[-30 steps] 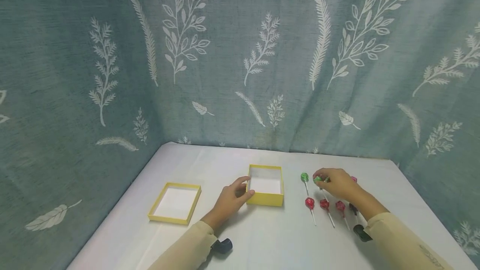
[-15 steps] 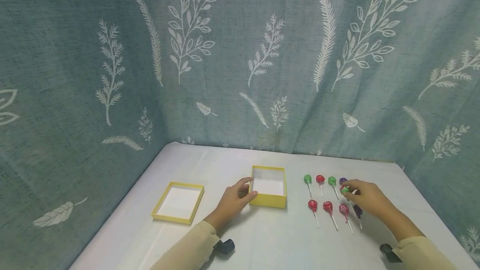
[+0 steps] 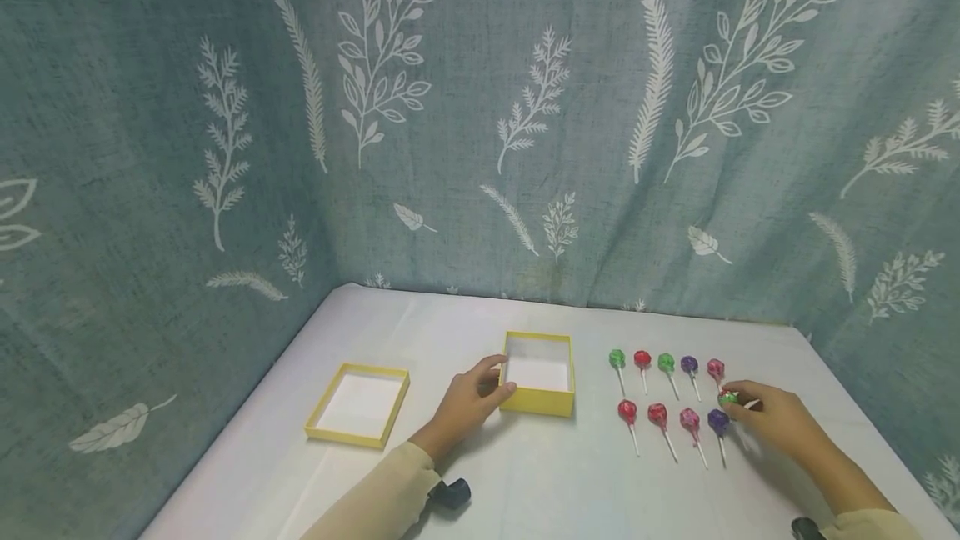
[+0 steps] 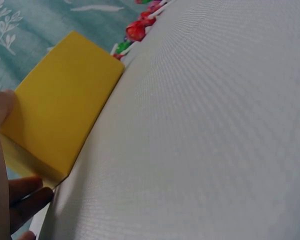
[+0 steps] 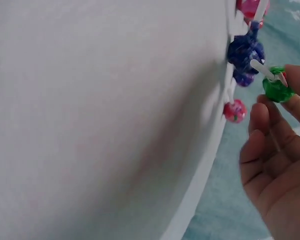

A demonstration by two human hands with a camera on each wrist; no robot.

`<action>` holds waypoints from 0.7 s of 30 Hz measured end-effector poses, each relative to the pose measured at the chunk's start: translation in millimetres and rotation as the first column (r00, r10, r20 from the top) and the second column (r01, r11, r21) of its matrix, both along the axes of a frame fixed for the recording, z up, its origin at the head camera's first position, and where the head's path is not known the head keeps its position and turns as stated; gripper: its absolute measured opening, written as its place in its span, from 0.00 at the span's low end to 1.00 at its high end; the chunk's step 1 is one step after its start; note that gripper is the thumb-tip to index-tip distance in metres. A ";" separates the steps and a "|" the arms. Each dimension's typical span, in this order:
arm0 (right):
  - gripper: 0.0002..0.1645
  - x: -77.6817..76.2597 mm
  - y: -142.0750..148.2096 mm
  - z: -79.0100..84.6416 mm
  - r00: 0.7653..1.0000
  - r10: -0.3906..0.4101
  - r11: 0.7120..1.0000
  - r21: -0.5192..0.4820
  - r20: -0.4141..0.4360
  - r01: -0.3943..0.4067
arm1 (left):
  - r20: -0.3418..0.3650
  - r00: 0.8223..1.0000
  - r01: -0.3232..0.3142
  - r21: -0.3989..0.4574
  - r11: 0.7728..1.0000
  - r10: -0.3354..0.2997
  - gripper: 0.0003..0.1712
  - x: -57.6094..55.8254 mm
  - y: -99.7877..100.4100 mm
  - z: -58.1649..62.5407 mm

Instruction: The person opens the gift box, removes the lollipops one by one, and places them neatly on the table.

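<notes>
My right hand (image 3: 776, 417) pinches a green-wrapped lollipop (image 5: 277, 91) by its head between thumb and fingers, just off the right end of two rows of lollipops. In the right wrist view its white stick points toward a purple lollipop (image 5: 246, 52). At mid-table stands an open-topped yellow box (image 3: 536, 401) with a white inside. My left hand (image 3: 463, 403) holds the box's left side, thumb near the front corner and index finger along the left rim. The left wrist view shows the thumb against the yellow wall (image 4: 65, 100), other fingers low beside it.
The back row runs green (image 3: 617, 358), red (image 3: 642, 359), green, purple, pink (image 3: 716, 368). The front row has red (image 3: 627, 411), another red, pink (image 3: 690, 420) and purple lollipops. A yellow-rimmed lid (image 3: 356, 404) lies left of my left hand. A patterned curtain (image 3: 450, 123) hangs behind the table.
My right hand has moved right across the lollipops with the green one, uncovering the purple and pink lollipops at the rows' right end. My left hand stays at the box.
</notes>
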State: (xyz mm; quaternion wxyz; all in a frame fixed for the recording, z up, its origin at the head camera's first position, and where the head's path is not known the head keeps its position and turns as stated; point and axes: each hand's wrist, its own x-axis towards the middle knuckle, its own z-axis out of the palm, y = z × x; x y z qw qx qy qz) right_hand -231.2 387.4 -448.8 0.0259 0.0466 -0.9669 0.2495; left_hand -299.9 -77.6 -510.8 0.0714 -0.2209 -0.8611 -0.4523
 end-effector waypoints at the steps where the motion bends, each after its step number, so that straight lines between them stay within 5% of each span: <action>1: 0.28 0.3 3.1 -1.0 1.000 -0.001 1.000 0.000 0.011 0.001 | 0.001 1.000 0.001 0.004 1.000 -0.001 0.36 0.2 0.0 -0.5; 21: 0.26 0.2 17.6 -9.0 0.984 0.017 1.000 0.018 0.178 -0.021 | 0.025 0.999 -0.024 -0.010 1.000 0.024 0.36 0.8 -5.3 -1.8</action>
